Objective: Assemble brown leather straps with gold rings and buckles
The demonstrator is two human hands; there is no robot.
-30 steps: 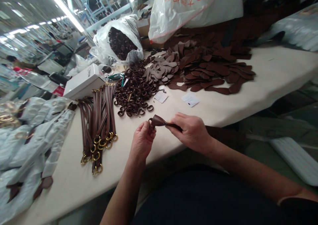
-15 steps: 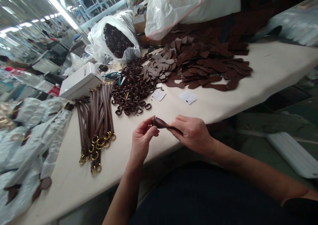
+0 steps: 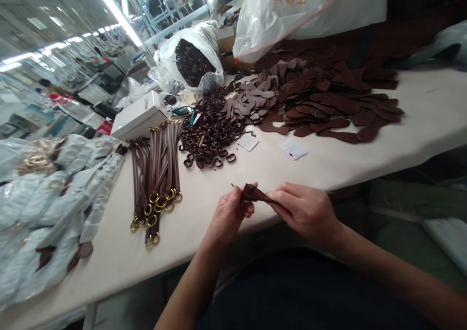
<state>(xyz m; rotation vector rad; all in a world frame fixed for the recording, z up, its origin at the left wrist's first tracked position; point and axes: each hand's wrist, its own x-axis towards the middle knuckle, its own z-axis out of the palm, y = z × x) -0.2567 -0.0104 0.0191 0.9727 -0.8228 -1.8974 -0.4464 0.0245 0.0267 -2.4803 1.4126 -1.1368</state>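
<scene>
head view: the left hand (image 3: 229, 213) has its fingers curled and its thumb pressed in, gripping the near end of a folded brown leather piece (image 3: 257, 195); the right hand (image 3: 308, 211) is closed almost to a fist, pinching the narrower, twisted end. the piece spans the gap between the two hands, just above the table's (image 3: 197, 208) front edge; being gripped at both ends probably keeps the fold from springing back. whether a loop also sits in the left fingers is too small to tell. just beyond the left hand lies a pile of small brown loops (image 3: 213, 135), loose and within easy reach, likely so that single ones can be picked up. left of that hand, straps (image 3: 155, 174) lie side by side with their gold rings (image 3: 153, 218) toward the body, an order that seems meant to stop tangling. beyond the right hand are two paper slips (image 3: 294, 148), set apart from the piles, perhaps to be readable, and behind them a heap of flat leather cutouts (image 3: 328, 109). farther out past the left hand, a plastic bag (image 3: 170, 53) leans with its mouth toward the loops, and wrapped bundles (image 3: 47, 203) fill the far left.
</scene>
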